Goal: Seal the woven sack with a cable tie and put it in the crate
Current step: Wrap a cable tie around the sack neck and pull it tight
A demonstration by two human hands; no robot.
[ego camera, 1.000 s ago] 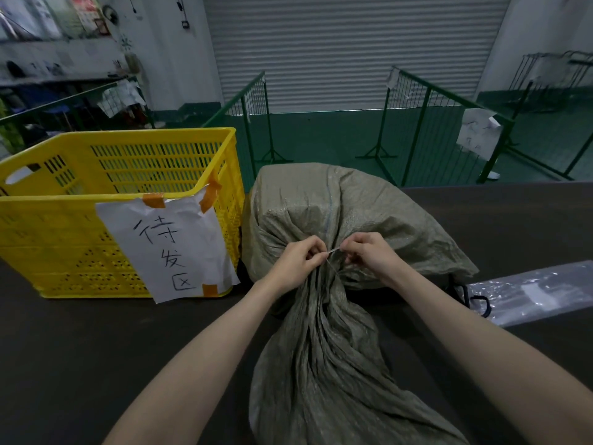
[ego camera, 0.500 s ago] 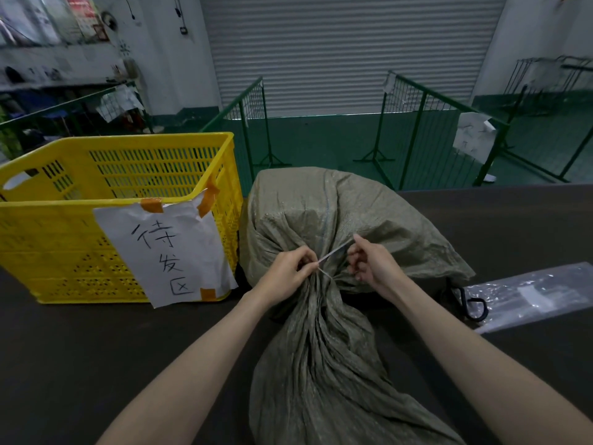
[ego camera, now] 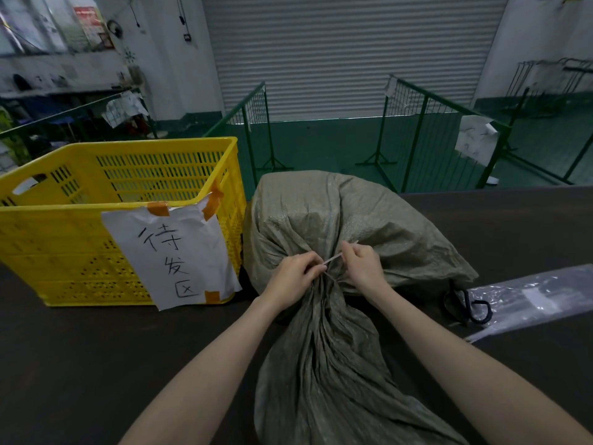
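Both bare forearms reach out from the near edge and angle in toward each other, so the hands meet in the middle. Left hand (ego camera: 295, 272) sits knuckles up, fingers curled tight with the fingertips pinched together. Right hand (ego camera: 362, 264) is just beside it, slightly farther out, fingers curled in a pinch too, wrist bent inward.

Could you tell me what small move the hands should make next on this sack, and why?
Probably draw the tail further out with the right hand while the left hand braces the neck. The cable tie already circles the gathered neck of the woven sack, its tail pinched and stretched between the hands, so it seems threaded but perhaps not fully snug. The sack lies on the table beside the yellow crate.
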